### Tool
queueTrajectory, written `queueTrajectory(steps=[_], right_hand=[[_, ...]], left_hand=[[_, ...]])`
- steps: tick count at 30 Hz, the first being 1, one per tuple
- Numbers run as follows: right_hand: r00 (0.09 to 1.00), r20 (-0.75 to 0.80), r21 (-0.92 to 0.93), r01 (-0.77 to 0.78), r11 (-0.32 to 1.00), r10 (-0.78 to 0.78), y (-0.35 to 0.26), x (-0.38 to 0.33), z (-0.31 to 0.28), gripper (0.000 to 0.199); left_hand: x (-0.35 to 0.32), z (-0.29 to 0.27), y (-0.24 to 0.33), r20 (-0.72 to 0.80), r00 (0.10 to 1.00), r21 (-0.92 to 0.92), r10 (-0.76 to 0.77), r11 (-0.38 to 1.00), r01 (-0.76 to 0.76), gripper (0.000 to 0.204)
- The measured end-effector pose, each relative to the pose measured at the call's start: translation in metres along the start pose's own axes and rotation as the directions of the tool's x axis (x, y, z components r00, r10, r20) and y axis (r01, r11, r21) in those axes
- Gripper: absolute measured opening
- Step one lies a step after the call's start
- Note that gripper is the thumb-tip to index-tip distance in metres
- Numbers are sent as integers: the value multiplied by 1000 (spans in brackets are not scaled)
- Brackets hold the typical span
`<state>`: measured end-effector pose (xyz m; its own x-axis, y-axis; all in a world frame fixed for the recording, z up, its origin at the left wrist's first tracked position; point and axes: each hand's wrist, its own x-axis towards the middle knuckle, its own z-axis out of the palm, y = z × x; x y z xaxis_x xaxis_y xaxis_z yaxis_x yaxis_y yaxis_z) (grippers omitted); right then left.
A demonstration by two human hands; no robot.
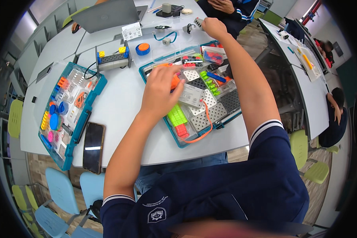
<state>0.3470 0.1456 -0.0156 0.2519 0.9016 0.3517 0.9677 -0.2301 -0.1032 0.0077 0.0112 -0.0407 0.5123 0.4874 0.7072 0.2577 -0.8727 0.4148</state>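
Over the teal parts tray (178, 143) on the tabletop (123, 103), the left hand (161, 90) spreads its fingers above a white block (191, 96) just to its right; the right hand (214, 28), farther off, closes on a small grey part (198, 22).

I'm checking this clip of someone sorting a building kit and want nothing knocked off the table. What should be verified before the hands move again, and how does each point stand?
1. Left hand rests in the open teal parts tray: ok.
2. Whether it grips a piece: cannot tell, fingers hide it.
3. Right hand is closed on a small grey part beyond the tray: ok.
4. The tray lies fully on the table: not ok, its near corner juts over the edge.
5. The orange cable loops past the tray's rim: not ok, could snag.
6. The phone lies near the table's edge: not ok.
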Motion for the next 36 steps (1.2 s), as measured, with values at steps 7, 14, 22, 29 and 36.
queueTrajectory(steps=[7,14,22,29,36], right_hand=[[997,33,-78,68,995,-66,4,13,14,38],[997,45,-74,59,996,-56,0,14,14,37],[981,132,-47,-134,990,139,0,17,3,32],[984,154,28,-95,995,90,24,20,0,27],[985,164,42,-59,997,51,30,17,3,33]], left_hand=[[1,-2,2,153,978,-43,145,989,-140,15],[1,-6,5,181,969,-54,170,985,-162,24],[4,-13,8,256,940,-107,225,973,-203,52],[3,-12,7,286,936,-96,203,978,-183,55],[2,-11,6,269,944,-71,191,981,-178,56]])
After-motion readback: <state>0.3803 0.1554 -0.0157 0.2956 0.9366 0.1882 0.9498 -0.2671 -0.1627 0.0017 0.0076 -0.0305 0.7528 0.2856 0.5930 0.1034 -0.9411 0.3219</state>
